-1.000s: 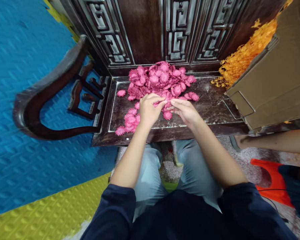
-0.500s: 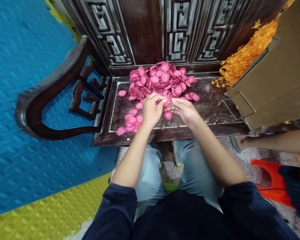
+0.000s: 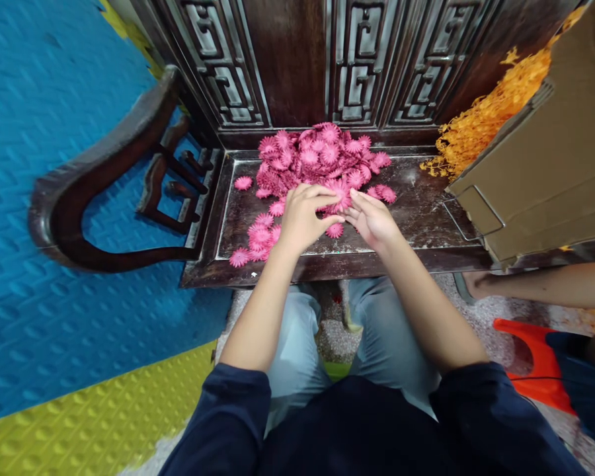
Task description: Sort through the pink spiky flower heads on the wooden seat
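A heap of pink artificial flower heads [image 3: 322, 155] lies at the back of a dark wooden bench seat [image 3: 416, 211]. A smaller cluster of pink flowers [image 3: 258, 239] sits near the seat's front left. My left hand [image 3: 301, 218] and my right hand [image 3: 371, 218] meet at the front edge of the heap, fingers curled and pinched together on pink flower heads [image 3: 338, 200]. One loose flower [image 3: 334, 231] lies on the seat between my wrists. What exactly each hand pinches is partly hidden by the fingers.
A carved wooden backrest [image 3: 352, 59] rises behind the seat, with a curved armrest [image 3: 99, 172] at the left. A cardboard box [image 3: 545, 152] with orange flower material [image 3: 480, 119] stands at the right. Another person's arm [image 3: 540, 284] and an orange stool [image 3: 535, 357] are lower right.
Both hands have shifted slightly further into the front of the pink heap, with the fingers of the left hand now spread more over the flowers. The view tilted slightly.
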`<state>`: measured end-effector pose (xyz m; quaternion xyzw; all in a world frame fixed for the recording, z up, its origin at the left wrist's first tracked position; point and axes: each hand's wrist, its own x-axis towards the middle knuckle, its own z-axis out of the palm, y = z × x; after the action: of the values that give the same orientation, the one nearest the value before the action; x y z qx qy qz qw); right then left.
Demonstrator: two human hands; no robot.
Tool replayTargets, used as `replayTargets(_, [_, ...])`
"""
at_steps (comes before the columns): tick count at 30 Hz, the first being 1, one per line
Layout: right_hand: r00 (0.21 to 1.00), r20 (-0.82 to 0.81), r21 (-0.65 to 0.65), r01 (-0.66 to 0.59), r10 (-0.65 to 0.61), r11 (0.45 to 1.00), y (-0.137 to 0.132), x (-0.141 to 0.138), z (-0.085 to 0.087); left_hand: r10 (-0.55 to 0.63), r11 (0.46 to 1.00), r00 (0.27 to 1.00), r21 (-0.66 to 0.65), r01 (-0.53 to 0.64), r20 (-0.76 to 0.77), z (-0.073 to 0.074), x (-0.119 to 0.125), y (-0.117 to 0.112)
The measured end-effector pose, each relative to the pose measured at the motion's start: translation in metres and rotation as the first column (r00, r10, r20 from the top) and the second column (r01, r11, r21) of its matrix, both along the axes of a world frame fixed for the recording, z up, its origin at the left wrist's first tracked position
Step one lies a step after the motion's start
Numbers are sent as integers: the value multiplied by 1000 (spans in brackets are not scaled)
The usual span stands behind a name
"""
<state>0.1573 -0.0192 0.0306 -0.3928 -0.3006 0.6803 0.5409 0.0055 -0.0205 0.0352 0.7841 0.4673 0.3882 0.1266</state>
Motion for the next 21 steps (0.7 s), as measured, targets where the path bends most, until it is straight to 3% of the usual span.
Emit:
replayTargets(4, [1000,6,-8,-13,13,1000,2,2,-3,130,991,984,31,-127,-124,4,1,-5])
replayTargets(9, [998,40,-4,-44,44,999,1,3,-3,161,987,983,-10,-162,-86,3,4,-6])
replayTargets(12, [993,84,32,-91,88,995,1,3,-3,171,984,983,-70,-166,63,1,6,-3])
replayTargets(15, [984,160,111,-102,84,989,1,3,-5,136,982,935,-170,-83,327,-1,7,0])
replayTargets(18, [961,274,279,-47,-32,959,2,2,-6,96,965,827,-255,59,555,-1,9,1])
replayTargets(21, [925,330,439,24,-186,898,3,0,-6,70,948,733,-275,164,677,1,11,-1])
